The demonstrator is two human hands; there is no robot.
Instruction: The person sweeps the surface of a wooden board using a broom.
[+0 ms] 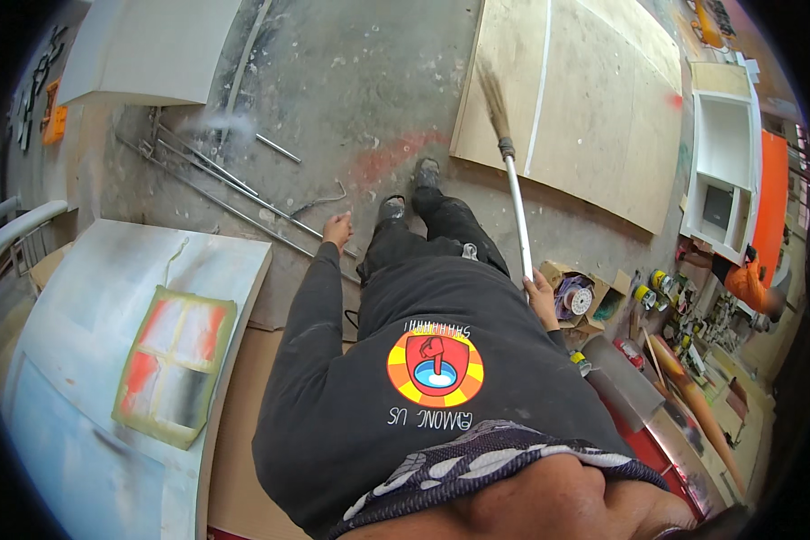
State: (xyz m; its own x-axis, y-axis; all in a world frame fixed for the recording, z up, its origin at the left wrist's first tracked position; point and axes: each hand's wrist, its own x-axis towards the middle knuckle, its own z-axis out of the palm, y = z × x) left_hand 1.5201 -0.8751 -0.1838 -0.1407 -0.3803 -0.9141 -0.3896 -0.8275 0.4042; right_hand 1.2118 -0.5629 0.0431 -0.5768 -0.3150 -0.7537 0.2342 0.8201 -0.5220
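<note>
My right hand is closed around the lower end of a white handle. It belongs to a small broom, whose brown bristles point away from me over a large pale wooden panel. Out to the left, my left hand hangs with its fingers loosely curled, and nothing shows in it. Below that hand, long thin metal tubes lie on the floor. A thin bent piece lies close to its fingertips.
The wooden panel fills the far right. At left stands a light-blue painted board with a taped window shape. A cardboard box with a spool and several cans are on my right. A person in orange is beside a white cabinet.
</note>
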